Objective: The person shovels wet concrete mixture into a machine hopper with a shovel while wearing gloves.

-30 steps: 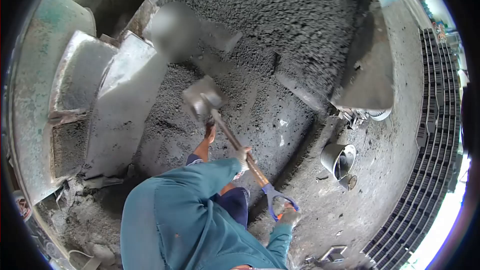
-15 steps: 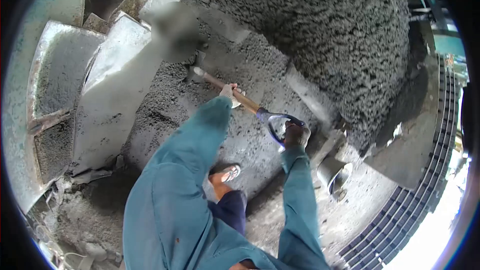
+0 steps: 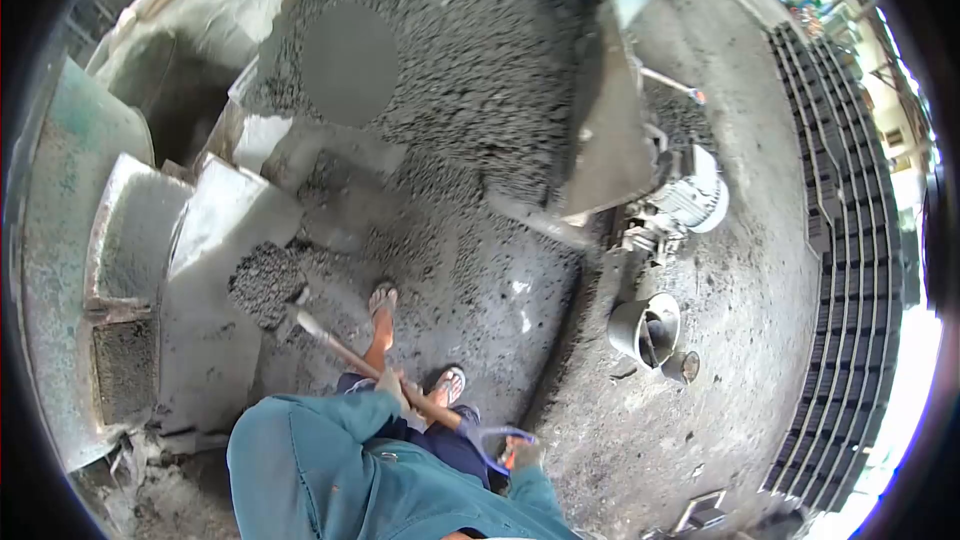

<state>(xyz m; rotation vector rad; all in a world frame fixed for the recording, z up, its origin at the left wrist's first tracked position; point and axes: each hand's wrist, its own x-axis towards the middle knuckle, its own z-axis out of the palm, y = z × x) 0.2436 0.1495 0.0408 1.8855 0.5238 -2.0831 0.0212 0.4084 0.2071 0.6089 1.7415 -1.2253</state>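
A shovel [image 3: 345,352] with a wooden shaft lies across my front, its blade end to the left. A heap of crumbly grey mix [image 3: 265,285] covers the blade, hiding most of it. My left hand [image 3: 392,387] is wrapped around the shaft partway down. At the other end, my right hand [image 3: 524,453] grips the blue-purple D-shaped handle [image 3: 492,446]. Both hands are near my waist, and the loaded blade is beside a pale metal plate [image 3: 215,250].
A large pile of grey mix [image 3: 470,50] spreads ahead, bordered by an upright metal plate [image 3: 612,130]. To the right are a motor [image 3: 700,195], a bucket [image 3: 628,332] and a long slatted rack [image 3: 850,340]. A greenish metal housing [image 3: 70,240] stands left.
Both hands and the shovel have drawn back toward my body. The blade now shows a heap of mix on it, away from the large pile. My view has shifted, showing both feet.
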